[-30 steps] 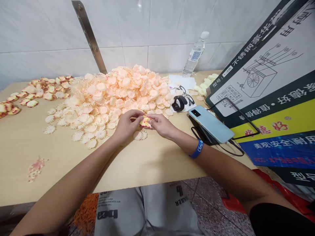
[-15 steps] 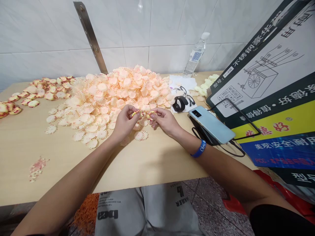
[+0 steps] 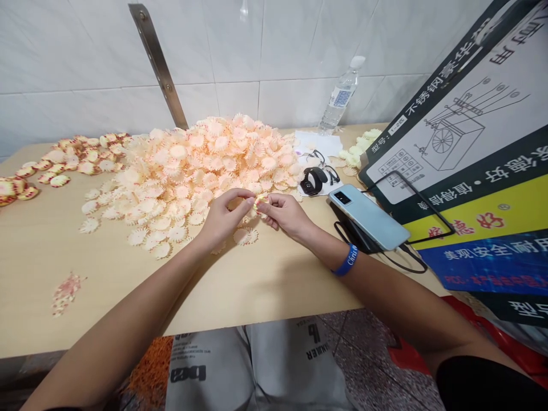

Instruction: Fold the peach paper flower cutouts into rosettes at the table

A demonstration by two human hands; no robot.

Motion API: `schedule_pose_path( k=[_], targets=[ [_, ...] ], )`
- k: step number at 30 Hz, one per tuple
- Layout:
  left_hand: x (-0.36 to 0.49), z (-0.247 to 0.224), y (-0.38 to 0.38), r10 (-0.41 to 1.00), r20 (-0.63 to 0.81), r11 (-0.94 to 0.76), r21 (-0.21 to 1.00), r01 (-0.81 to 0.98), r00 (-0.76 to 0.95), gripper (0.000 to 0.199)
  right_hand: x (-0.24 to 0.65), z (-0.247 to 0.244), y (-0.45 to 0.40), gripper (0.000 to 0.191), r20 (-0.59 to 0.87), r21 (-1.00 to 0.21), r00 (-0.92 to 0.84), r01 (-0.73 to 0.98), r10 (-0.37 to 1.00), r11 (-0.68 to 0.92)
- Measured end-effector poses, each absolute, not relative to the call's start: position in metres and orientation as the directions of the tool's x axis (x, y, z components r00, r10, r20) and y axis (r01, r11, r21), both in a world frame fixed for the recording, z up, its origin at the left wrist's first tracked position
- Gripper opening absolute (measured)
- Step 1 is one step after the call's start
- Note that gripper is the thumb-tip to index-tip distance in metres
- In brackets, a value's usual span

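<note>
My right hand (image 3: 287,216) pinches a small yellow-and-red frilled flower piece (image 3: 259,202) between thumb and fingers. My left hand (image 3: 228,218) is closed, thumb against fingers, with its fingertips at the left side of the same piece; the fingers partly cover it. Both hands are just in front of a big heap of pale peach, scallop-edged petal discs (image 3: 205,160). One loose disc (image 3: 245,236) lies on the table below the hands.
Red-edged flower pieces (image 3: 81,154) lie at the back left, and small pink scraps (image 3: 67,292) at the front left. Right of the heap are a black watch (image 3: 313,180), a light blue phone (image 3: 370,217) with a cable, a water bottle (image 3: 341,98) and a large printed carton (image 3: 466,137).
The yellow-and-red material was stretched between both hands; now it is bunched at my right fingertips. My left hand has moved slightly right, closer to the right hand.
</note>
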State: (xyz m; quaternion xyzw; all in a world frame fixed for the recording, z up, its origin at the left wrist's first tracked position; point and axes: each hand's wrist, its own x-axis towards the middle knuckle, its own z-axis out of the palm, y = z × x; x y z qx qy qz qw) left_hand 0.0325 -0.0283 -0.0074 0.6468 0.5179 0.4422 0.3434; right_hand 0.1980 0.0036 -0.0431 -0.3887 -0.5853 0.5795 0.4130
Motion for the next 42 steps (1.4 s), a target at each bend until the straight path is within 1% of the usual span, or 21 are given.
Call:
schedule_pose_path(
  k=[3, 5, 7, 9, 11, 13, 16, 18, 20, 23, 24, 26, 29, 31, 33, 37, 39, 42],
  targets=[
    [0.032, -0.009, -0.027, 0.977, 0.165, -0.202, 0.919, 0.339, 0.134, 0.029, 0.198, -0.045, 0.004, 0.051, 0.081, -0.996, -0.356, 0.012, 0.931, 0.091],
    [0.032, -0.01, -0.027, 0.982, 0.141, -0.175, 0.923, 0.343, 0.123, 0.027, 0.199, -0.046, 0.005, 0.05, 0.114, -0.99, -0.35, 0.034, 0.93, 0.134],
    [0.033, -0.011, -0.028, 0.99, 0.124, -0.138, 0.929, 0.343, 0.063, 0.025, 0.199, -0.046, 0.005, 0.048, 0.129, -0.988, -0.363, 0.034, 0.923, 0.152],
    [0.032, -0.012, -0.028, 0.993, 0.119, -0.117, 0.937, 0.33, 0.014, 0.028, 0.199, -0.047, 0.005, 0.044, 0.132, -0.989, -0.386, 0.015, 0.913, 0.149],
    [0.029, -0.012, -0.025, 0.99, 0.141, -0.124, 0.94, 0.318, -0.03, 0.03, 0.2, -0.049, 0.006, 0.041, 0.135, -0.989, -0.388, 0.0, 0.912, 0.147],
    [0.023, -0.013, -0.02, 0.975, 0.191, -0.149, 0.943, 0.298, -0.117, 0.032, 0.201, -0.05, 0.007, 0.039, 0.137, -0.989, -0.374, -0.001, 0.917, 0.147],
    [0.01, -0.014, -0.01, 0.917, 0.282, -0.206, 0.94, 0.271, -0.282, 0.032, 0.202, -0.05, 0.009, 0.038, 0.103, -0.994, -0.369, -0.016, 0.924, 0.104],
    [0.004, -0.014, -0.006, 0.896, 0.308, -0.226, 0.936, 0.27, -0.321, 0.029, 0.202, -0.048, 0.01, 0.035, 0.059, -0.997, -0.382, -0.059, 0.922, 0.039],
    [0.004, -0.015, -0.005, 0.903, 0.299, -0.224, 0.94, 0.256, -0.309, 0.025, 0.203, -0.046, 0.01, 0.032, 0.015, -0.993, -0.395, -0.116, 0.919, -0.033],
    [0.011, -0.016, -0.009, 0.928, 0.263, -0.203, 0.951, 0.235, -0.265, 0.011, 0.204, -0.041, 0.009, 0.034, -0.035, -0.973, -0.399, -0.197, 0.916, -0.123],
    [0.013, -0.016, -0.01, 0.936, 0.25, -0.189, 0.951, 0.243, -0.25, 0.01, 0.204, -0.04, 0.008, 0.035, -0.044, -0.966, -0.394, -0.219, 0.918, -0.14],
    [0.016, -0.015, -0.012, 0.952, 0.207, -0.146, 0.955, 0.258, -0.227, 0.016, 0.205, -0.037, 0.007, 0.04, -0.04, -0.957, -0.38, -0.253, 0.924, -0.145],
    [0.018, -0.014, -0.013, 0.97, 0.124, -0.078, 0.973, 0.217, -0.21, 0.023, 0.205, -0.036, 0.007, 0.047, 0.015, -0.963, -0.364, -0.254, 0.931, -0.084],
    [0.017, -0.014, -0.012, 0.975, 0.102, -0.064, 0.98, 0.19, -0.2, 0.027, 0.205, -0.039, 0.009, 0.047, 0.061, -0.973, -0.345, -0.23, 0.937, -0.021],
    [0.015, -0.016, -0.011, 0.974, 0.122, -0.085, 0.978, 0.19, -0.191, 0.029, 0.205, -0.043, 0.011, 0.042, 0.104, -0.981, -0.301, -0.185, 0.948, 0.049],
    [0.014, -0.017, -0.011, 0.974, 0.157, -0.122, 0.972, 0.2, -0.165, 0.031, 0.203, -0.049, 0.012, 0.027, 0.214, -0.977, -0.197, -0.053, 0.957, 0.207],
    [0.015, -0.016, -0.012, 0.979, 0.142, -0.112, 0.974, 0.196, -0.143, 0.031, 0.202, -0.048, 0.009, 0.021, 0.249, -0.968, -0.196, -0.004, 0.949, 0.253],
    [0.018, -0.013, -0.015, 0.993, 0.098, -0.084, 0.975, 0.204, -0.063, 0.025, 0.201, -0.044, 0.003, 0.02, 0.258, -0.963, -0.227, 0.024, 0.939, 0.27]
  ],
)
